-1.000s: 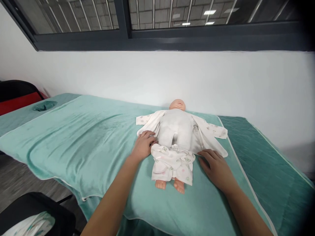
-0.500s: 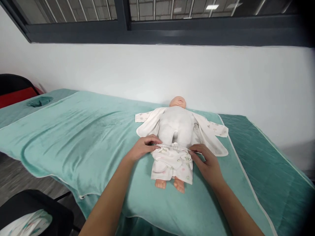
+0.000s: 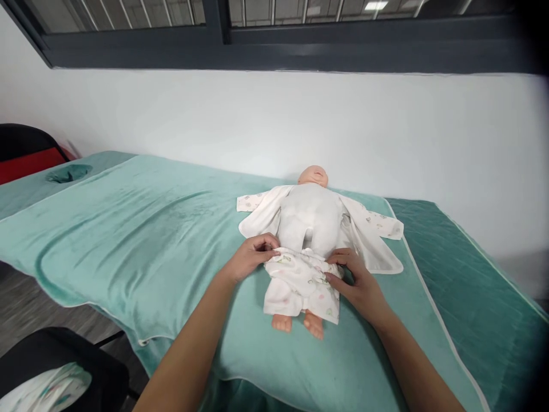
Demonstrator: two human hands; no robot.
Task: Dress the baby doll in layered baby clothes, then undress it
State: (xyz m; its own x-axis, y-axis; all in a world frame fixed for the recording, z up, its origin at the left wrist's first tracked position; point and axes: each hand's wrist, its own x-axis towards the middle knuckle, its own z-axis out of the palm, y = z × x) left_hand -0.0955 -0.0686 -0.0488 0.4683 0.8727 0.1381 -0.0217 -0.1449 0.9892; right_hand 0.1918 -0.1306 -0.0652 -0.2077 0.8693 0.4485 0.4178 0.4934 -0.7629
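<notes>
A baby doll (image 3: 309, 214) lies on its back on the bed, its head toward the wall and its feet toward me. Its arms are in the sleeves of a white printed jacket (image 3: 380, 252), which lies spread wide on both sides. White printed pants (image 3: 300, 283) sit around the doll's lower legs, with both feet sticking out of the cuffs. My left hand (image 3: 253, 256) pinches the waistband at its left edge. At the right edge, my right hand (image 3: 358, 280) has thumb and fingers on the pants' fabric near the waistband.
A light green blanket (image 3: 128, 246) covers the bed, over a darker green cover (image 3: 467, 269) at the right. A black chair (image 3: 98, 366) with a patterned cloth (image 3: 51, 389) stands at lower left. Behind the bed rise a white wall (image 3: 193, 114) and a window frame (image 3: 300, 54).
My right thumb has shifted slightly inward on the pants. Both hands otherwise stay at the waistband, and the whole view has shifted a little.
</notes>
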